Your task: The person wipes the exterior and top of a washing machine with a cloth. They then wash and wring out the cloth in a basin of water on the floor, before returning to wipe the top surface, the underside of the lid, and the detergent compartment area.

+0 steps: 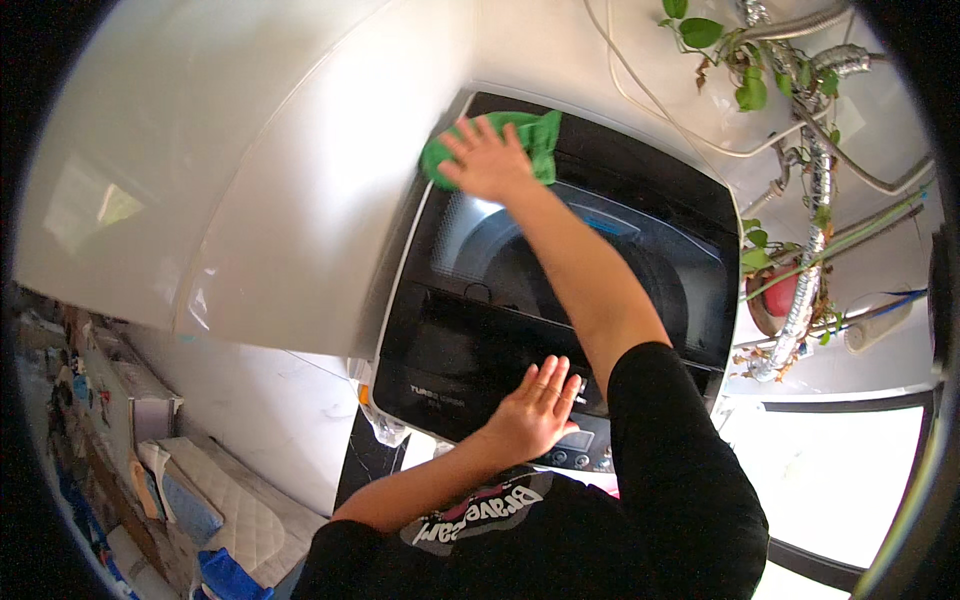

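A black top-loading washing machine (465,330) with a glass lid stands before me. My right hand (487,161) lies palm down, fingers spread, on a green cloth (541,142) at the machine's upper left corner. The cloth sticks out past the fingertips and to the right of the hand, and part of it is hidden under the palm. Near the control panel (581,442) at the front edge is my left hand (536,416), holding nothing, fingers stretched out. Whether it touches the surface is not clear.
A pale wall (322,247) borders the machine's left side. Foil-wrapped pipes (814,262), a hanging white cable (645,97), leafy vines (752,90) and a red pot (781,292) are at the right. Padded fabric (240,510) and a blue cloth (229,576) lie at lower left.
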`<state>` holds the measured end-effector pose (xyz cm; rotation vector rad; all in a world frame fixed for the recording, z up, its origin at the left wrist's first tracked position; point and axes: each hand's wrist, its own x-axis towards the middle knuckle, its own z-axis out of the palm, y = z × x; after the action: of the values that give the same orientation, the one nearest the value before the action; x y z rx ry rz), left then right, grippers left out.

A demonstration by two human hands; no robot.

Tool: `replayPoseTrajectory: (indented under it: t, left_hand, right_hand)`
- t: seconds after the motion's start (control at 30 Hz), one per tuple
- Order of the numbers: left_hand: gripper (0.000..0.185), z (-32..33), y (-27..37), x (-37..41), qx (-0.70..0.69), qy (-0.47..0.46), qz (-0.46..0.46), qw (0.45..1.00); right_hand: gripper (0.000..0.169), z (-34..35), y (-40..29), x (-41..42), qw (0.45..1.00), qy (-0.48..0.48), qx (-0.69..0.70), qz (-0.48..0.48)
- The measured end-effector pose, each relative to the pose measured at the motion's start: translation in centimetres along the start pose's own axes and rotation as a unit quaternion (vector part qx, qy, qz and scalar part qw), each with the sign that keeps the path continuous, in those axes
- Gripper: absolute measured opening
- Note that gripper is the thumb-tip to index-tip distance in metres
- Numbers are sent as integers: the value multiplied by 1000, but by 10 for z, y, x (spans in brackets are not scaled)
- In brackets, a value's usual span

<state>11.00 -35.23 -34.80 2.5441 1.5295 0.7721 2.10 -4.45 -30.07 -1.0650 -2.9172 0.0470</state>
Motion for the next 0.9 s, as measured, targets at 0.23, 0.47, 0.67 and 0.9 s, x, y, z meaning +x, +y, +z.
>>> replayPoseTrajectory:
  t: [0.23, 0.47, 0.67, 0.9]
  left_hand:
    - [61, -7, -4, 5, 26, -47, -5, 999]
    - [71, -8, 0, 6, 60, -43, -8, 997]
    - [74, -1, 0, 3, 53, -20, -5, 998]
    - [71, 2, 2, 4, 63, -27, -20, 997]
  right_hand:
    - [56, 11, -80, -105, 985, 17, 40, -169]
    - [55, -9, 120, -194, 967, 79, 6, 242]
    - [64, -9, 205, -310, 850, 45, 15, 525]
    - [58, -11, 36, -209, 975, 54, -20, 214]
